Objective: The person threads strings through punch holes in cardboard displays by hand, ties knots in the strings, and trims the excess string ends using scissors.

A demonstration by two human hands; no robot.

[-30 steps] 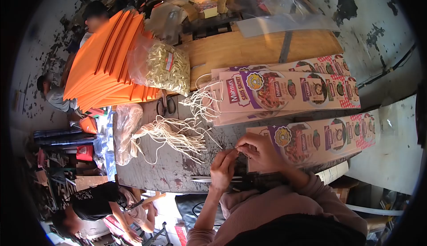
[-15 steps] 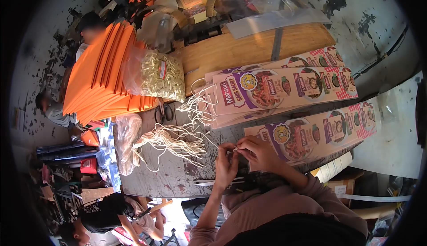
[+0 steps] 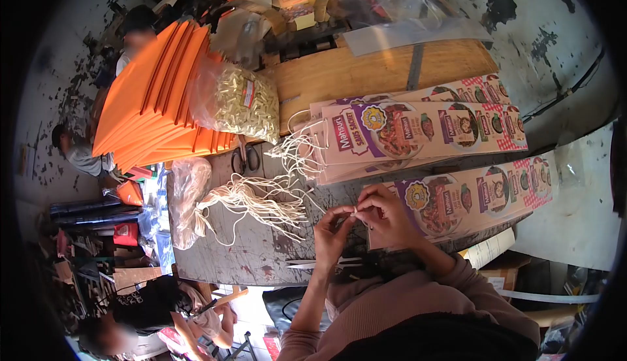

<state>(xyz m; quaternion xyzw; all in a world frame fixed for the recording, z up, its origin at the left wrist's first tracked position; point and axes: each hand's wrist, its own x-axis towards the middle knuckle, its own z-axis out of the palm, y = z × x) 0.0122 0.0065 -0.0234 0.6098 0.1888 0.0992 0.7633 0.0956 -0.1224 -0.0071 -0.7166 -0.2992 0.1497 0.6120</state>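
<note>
My left hand [image 3: 332,233] and my right hand [image 3: 386,220] meet at the table's front edge, thumbs and fingertips pinched together on a pale string. A strand of it runs from the left fingers back towards a loose bundle of cream strings [image 3: 261,203]. What lies right at the fingertips is tiny and partly hidden. Under and beside my right hand is a printed cardboard strip [image 3: 447,201] with food pictures. Behind it lies a stack of similar printed strips [image 3: 405,132], with looped strings [image 3: 297,154] at its left end.
A clear bag of small gold-coloured pieces [image 3: 245,103] stands beside stacked orange folded sheets [image 3: 153,99]. Dark-handled scissors [image 3: 245,158] lie near it; metal blades [image 3: 320,264] lie by my left wrist. A clear plastic bag [image 3: 189,197] sits left. Another person [image 3: 150,309] is at lower left.
The view has shifted slightly. My hands stay together, and the fingers have adjusted their pinch, the right index finger rising a little. The other person at lower left has turned their head.
</note>
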